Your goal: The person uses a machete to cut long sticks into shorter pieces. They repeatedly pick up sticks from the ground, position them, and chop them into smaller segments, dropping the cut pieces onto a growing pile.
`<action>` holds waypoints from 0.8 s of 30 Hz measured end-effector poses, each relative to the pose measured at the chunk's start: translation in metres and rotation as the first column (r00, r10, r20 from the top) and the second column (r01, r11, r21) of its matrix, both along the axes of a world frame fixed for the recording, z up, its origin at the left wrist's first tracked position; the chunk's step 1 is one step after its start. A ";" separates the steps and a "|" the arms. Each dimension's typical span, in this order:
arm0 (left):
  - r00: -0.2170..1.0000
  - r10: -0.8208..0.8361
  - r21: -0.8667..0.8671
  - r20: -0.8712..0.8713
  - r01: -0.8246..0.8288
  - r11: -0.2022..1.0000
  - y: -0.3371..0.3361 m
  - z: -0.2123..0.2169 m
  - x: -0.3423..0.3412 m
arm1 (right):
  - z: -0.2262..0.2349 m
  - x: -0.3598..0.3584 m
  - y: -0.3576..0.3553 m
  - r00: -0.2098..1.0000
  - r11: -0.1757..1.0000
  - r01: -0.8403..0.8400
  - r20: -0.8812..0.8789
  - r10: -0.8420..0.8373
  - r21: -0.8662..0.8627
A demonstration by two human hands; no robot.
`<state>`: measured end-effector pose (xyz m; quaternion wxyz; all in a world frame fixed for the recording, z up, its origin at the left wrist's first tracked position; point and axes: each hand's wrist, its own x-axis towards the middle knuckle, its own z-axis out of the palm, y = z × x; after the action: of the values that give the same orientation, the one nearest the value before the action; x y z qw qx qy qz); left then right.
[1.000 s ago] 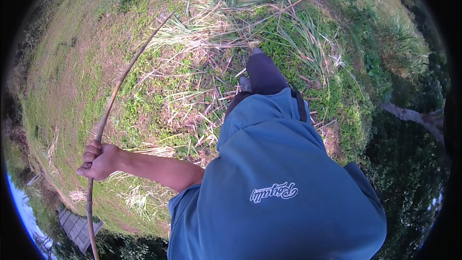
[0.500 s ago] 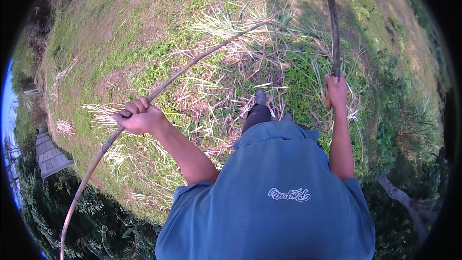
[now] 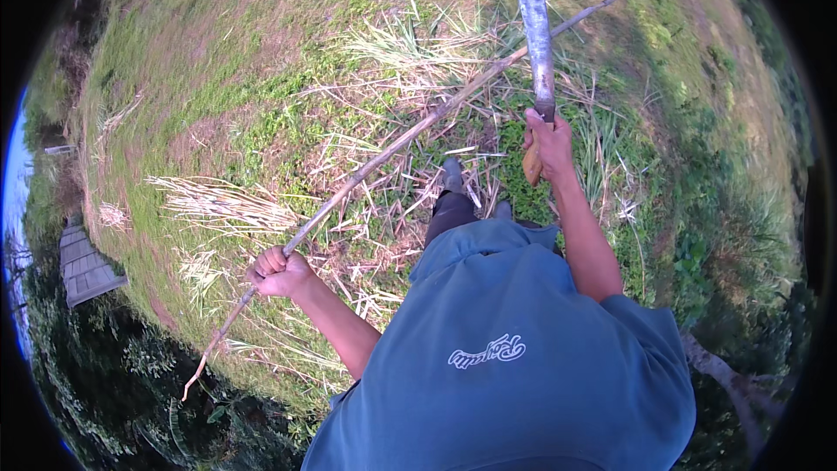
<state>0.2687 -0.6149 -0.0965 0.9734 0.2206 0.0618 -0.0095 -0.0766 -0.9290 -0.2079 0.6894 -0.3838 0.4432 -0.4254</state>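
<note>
Gripping a long thin stick, the left hand is closed in a fist around its lower part, fingers wrapped fully about the shaft. The stick runs slantwise from a bent tip low at the left, near the dark bushes, up through the fist and on across the cut grass to its far end at the upper right. The right hand is clenched around the pale wooden handle of a long flat blade, which points straight up and away from the person, its grey length reaching to the top edge of the view. Blade and stick cross in the picture just above the right hand; whether they touch cannot be told. Below both hands lies a slope of green grass strewn with dry, pale cut stalks, thickest around the person's dark boot, which stands between the two hands. A blue shirt fills the lower middle of the view. Far left, a small grey slatted structure sits at the edge of the slope.
</note>
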 end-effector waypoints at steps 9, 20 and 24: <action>0.838 -0.113 -0.155 -0.534 0.034 0.987 0.035 -0.188 -0.038 | 0.095 -0.026 -0.029 0.824 0.932 0.312 0.542 -0.167 -0.186; 0.654 -0.133 0.073 -0.744 0.279 0.958 -0.055 -0.180 -0.150 | 0.110 -0.084 -0.051 0.730 0.952 -0.064 0.637 0.249 -0.299; 0.594 -0.121 0.092 -0.795 0.315 0.945 -0.043 -0.200 -0.157 | 0.120 -0.083 -0.051 0.710 0.956 -0.093 0.655 0.260 -0.279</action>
<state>0.1117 -0.6583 -0.2968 0.8094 0.3079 0.4505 -0.2171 -0.1591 -0.9798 -0.0881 0.7934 -0.3161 0.0673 -0.5158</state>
